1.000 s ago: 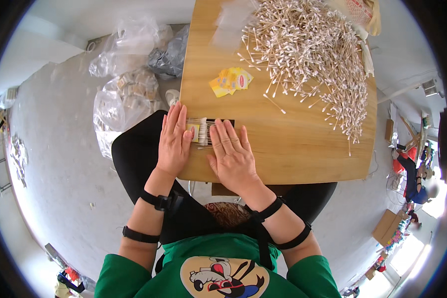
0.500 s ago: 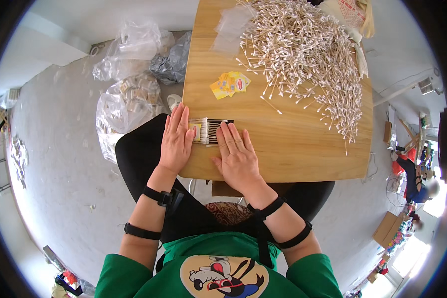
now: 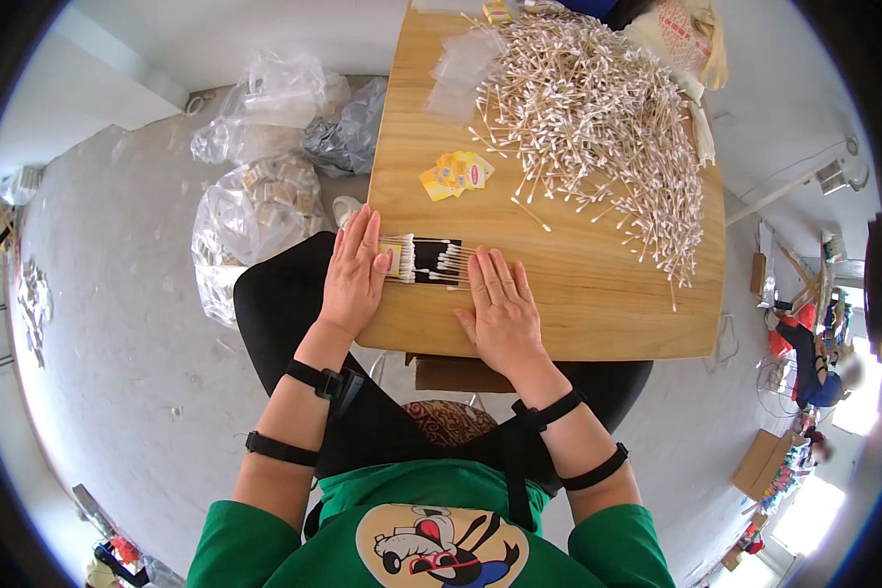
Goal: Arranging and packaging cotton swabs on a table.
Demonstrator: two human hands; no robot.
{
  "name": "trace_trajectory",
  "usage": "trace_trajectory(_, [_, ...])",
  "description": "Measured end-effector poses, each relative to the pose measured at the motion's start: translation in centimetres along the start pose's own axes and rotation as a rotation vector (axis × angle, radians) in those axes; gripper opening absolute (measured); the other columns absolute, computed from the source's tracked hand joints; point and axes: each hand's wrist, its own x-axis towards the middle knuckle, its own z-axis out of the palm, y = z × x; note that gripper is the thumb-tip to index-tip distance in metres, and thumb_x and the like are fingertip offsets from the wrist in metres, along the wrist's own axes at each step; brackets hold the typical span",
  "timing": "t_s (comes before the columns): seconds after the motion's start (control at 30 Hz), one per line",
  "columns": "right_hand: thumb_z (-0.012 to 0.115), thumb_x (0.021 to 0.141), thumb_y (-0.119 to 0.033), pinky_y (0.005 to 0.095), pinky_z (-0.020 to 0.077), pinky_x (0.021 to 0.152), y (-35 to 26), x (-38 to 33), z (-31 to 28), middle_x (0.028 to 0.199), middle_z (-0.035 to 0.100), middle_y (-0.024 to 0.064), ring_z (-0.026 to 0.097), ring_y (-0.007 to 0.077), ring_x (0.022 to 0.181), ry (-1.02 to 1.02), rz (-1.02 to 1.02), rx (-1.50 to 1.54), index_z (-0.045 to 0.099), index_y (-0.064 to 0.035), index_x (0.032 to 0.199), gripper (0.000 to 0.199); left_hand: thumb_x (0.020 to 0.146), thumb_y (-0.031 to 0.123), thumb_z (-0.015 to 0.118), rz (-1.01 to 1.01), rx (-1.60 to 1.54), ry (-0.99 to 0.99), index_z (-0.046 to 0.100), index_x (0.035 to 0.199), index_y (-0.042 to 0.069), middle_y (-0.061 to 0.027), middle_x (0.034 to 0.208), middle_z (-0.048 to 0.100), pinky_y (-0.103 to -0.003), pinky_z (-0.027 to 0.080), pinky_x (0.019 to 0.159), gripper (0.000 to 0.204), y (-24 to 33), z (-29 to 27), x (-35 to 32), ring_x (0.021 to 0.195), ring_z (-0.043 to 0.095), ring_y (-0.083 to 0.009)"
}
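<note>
At the table's near left edge my left hand [image 3: 355, 269] lies flat, fingers stretched and together. It partly covers a small yellow-and-white card [image 3: 392, 260] and a row of cotton swabs [image 3: 407, 257] with white tips. My right hand [image 3: 503, 304] is also flat, its fingertips over the right ends of another batch of cotton swabs [image 3: 453, 261]. Between the two batches a black rectangular patch [image 3: 427, 253] shows on the table. What lies under both palms is hidden.
A big heap of loose cotton swabs [image 3: 588, 108] covers the far right of the wooden table [image 3: 578, 328]. Several yellow cards [image 3: 456, 176] and clear plastic sleeves [image 3: 461, 73] lie at the far left. Filled plastic bags [image 3: 265, 206] stand on the floor left of the table.
My right hand has slid to the right, and swabs under it have shifted with it. More of the black patch is uncovered. My left hand remains beside the card.
</note>
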Motion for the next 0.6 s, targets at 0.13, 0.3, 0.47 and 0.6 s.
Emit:
trace_trajectory(0.13, [0.059, 0.096, -0.041, 0.0484, 0.0197, 0.124, 1.0, -0.4, -0.3, 0.162, 0.031, 0.0129, 0.028, 0.0263, 0.151, -0.015, 0.025, -0.023, 0.035, -0.0006, 0.154, 0.075, 0.106, 0.027, 0.043, 0.004, 0.005, 0.007, 0.037, 0.152, 0.000, -0.0182, 0.157, 0.037, -0.045, 0.025, 0.121, 0.053, -0.1, 0.0, 0.0, 0.146, 0.034, -0.0356])
trace_trajectory(0.3, [0.061, 0.095, -0.039, 0.0494, 0.0184, 0.124, 0.1, -0.2, -0.9, 0.161, 0.034, 0.0127, 0.028, 0.0261, 0.151, 0.024, 0.045, -0.019, 0.038, -0.0011, 0.152, 0.072, 0.106, 0.027, 0.043, -0.005, 0.042, 0.002, 0.037, 0.152, 0.001, -0.0173, 0.158, 0.036, -0.046, 0.025, 0.121, 0.054, 0.0, -0.1, 0.1, 0.147, 0.033, -0.0345])
trace_trajectory(0.47, [0.063, 0.093, -0.038, 0.0501, 0.0174, 0.124, -3.6, 1.6, -0.5, 0.160, 0.037, 0.0117, 0.028, 0.0253, 0.151, 0.054, -0.080, 0.069, 0.045, -0.0018, 0.148, 0.069, 0.106, 0.028, 0.045, -0.024, 0.177, -0.025, 0.037, 0.153, 0.002, -0.0172, 0.160, 0.034, -0.046, 0.024, 0.121, 0.054, 0.4, -0.3, 0.0, 0.148, 0.032, -0.0337])
trace_trajectory(0.6, [0.064, 0.092, -0.038, 0.0502, 0.0151, 0.124, -4.4, 2.1, 0.0, 0.159, 0.039, 0.0101, 0.028, 0.0241, 0.151, 0.031, -0.063, 0.107, 0.047, -0.0024, 0.148, 0.068, 0.107, 0.026, 0.044, -0.069, -0.077, 0.020, 0.037, 0.153, 0.003, -0.0167, 0.162, 0.031, -0.043, 0.025, 0.121, 0.052, 1.5, -0.7, 0.2, 0.150, 0.029, -0.0316])
